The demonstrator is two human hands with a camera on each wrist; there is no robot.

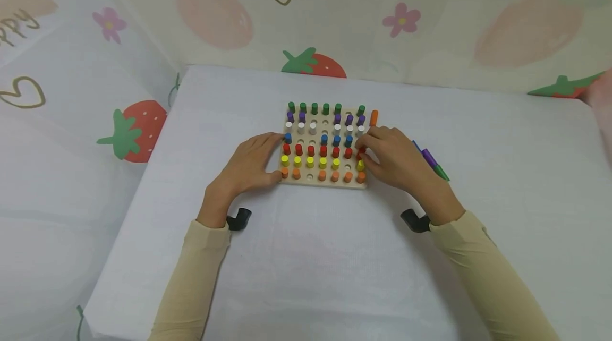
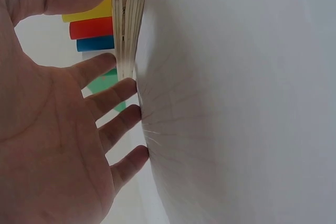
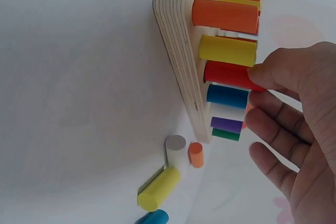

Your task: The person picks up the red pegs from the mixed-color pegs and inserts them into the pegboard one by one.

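A wooden pegboard (image 1: 330,184) bears rows of coloured pegs: green, purple, white, blue, red, yellow and orange, with several bare holes among them. My right hand (image 1: 394,158) is at the board's right edge. Its thumb and fingertips pinch the red peg (image 3: 226,74) at the end of the red row, which stands in line with the yellow peg (image 3: 227,51) and blue peg (image 3: 227,95) beside it. My left hand (image 1: 251,163) spreads along the left edge, thumb at the near corner by an orange peg (image 1: 285,172). In the left wrist view its fingertips touch the board's side and the cloth.
Loose pegs lie right of the board: an orange one (image 1: 374,118) near the far corner, a purple one (image 1: 429,158) and a green one (image 1: 442,173) beyond my right hand. The right wrist view also shows a loose yellow peg (image 3: 159,189) and a white one (image 3: 176,153).
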